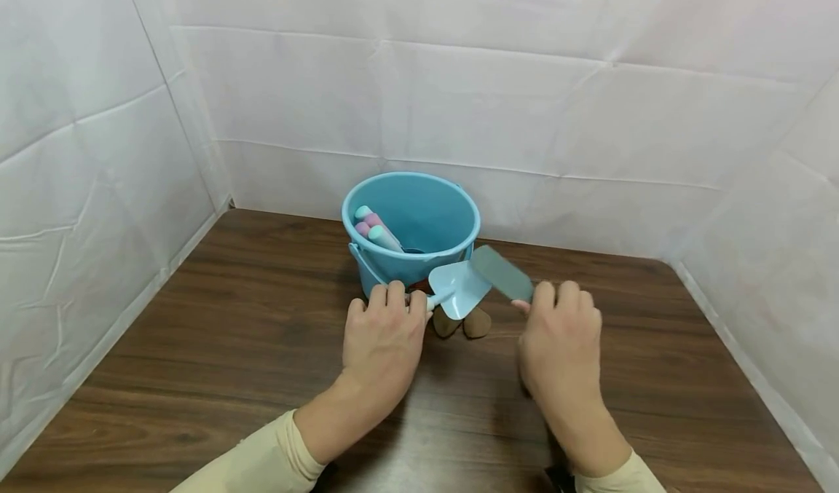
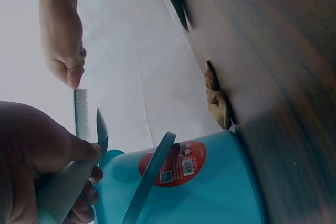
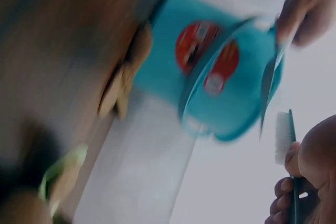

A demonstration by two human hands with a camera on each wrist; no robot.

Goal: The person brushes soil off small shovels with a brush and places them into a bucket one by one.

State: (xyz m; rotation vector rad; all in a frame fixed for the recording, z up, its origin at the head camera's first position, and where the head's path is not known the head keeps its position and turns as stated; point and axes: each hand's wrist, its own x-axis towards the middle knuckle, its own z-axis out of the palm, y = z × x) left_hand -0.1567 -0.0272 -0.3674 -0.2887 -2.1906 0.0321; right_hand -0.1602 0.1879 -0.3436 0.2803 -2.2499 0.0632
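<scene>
My left hand (image 1: 383,336) grips the pale handle of a small light blue trowel (image 1: 459,289), its scoop tilted in front of the bucket. In my right hand (image 1: 562,340) is a brush with a flat grey-green back (image 1: 503,273); in the head view its far end overlaps the trowel's edge. Seen from the right wrist, the brush's white bristles (image 3: 283,136) face the trowel blade (image 3: 268,87), with a gap between them. Just behind the trowel stands a light blue bucket (image 1: 411,263), holding several pale handles with pink and blue ends (image 1: 383,237).
Two brown rounded pieces (image 1: 477,323) lie on the wooden table (image 1: 262,362) at the bucket's foot. Off to the side, a dark green pointed thing (image 2: 176,4) appears in the left wrist view. White cloth walls (image 1: 491,107) enclose the table's back and sides.
</scene>
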